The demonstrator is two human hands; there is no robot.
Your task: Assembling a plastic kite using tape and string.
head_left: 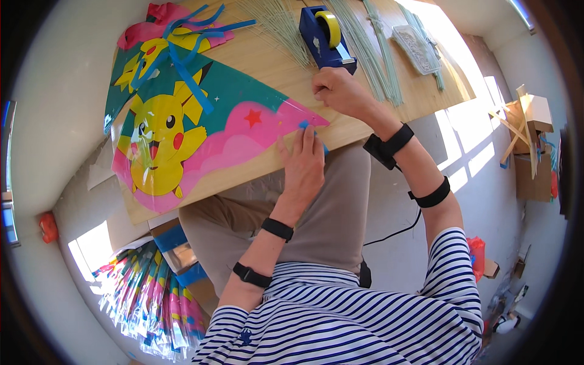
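A printed plastic kite sheet (237,115) with a yellow cartoon figure on green and pink lies on the wooden table. At its pointed right corner, my left hand (302,167) rests with fingers stretched out and fingertips down. A bit of blue strip (304,125) shows at those fingertips, partly hidden by them. My right hand (342,92) is closed just in front of the blue tape dispenser (325,52), which carries a yellow roll. Whatever is between the right fingers is too small to make out. Blue ribbons (198,91) lie loose over the sheet's far left part.
Bundles of thin pale sticks (359,45) spread over the far part of the wooden table (420,103). A clear plastic box (415,48) sits among them at the right. Below the table's left end hang or lie several folded printed sheets (155,298), next to a cardboard box (179,246).
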